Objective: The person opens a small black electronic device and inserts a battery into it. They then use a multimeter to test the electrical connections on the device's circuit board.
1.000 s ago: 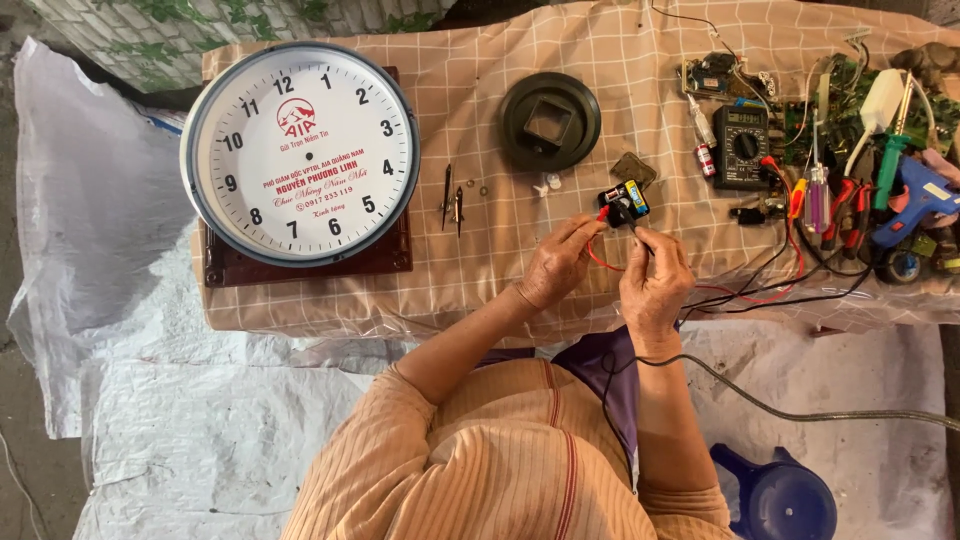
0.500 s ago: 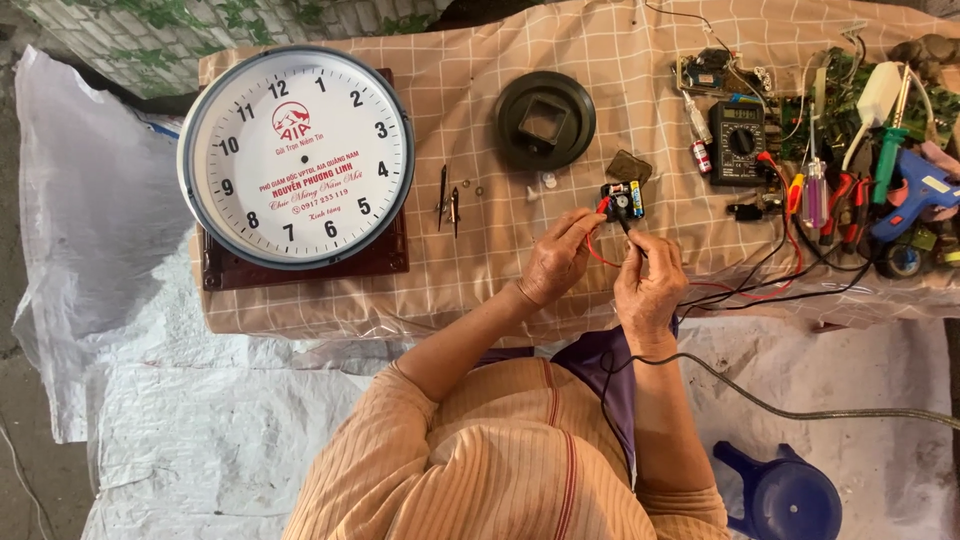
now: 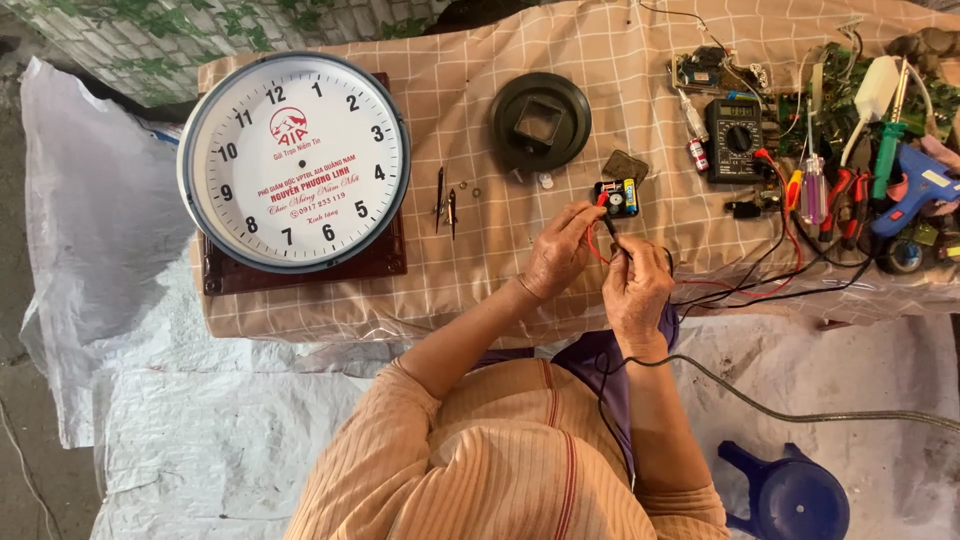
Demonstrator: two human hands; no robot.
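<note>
Probing calls for a steady tip on the contact while the clock movement [image 3: 616, 196] stays flat. On the checked-cloth table [image 3: 620, 80], at three o'clock from the white wall clock [image 3: 293, 160], lies this small black box holding a battery. The left hand [image 3: 560, 250] pinches a red lead; the right hand [image 3: 636, 290] pinches a black probe [image 3: 610, 228].

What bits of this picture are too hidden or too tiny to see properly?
Head view, the only one:
- Probe tips: too small to tell where they meet the small black clock module.
- Right hand: its fingers curl under, hiding the grip.
- Left hand: covers part of the red wire.
- Tool pile: the blue glue gun is cut off by the right edge.
- Multimeter: dial setting too small.
</note>
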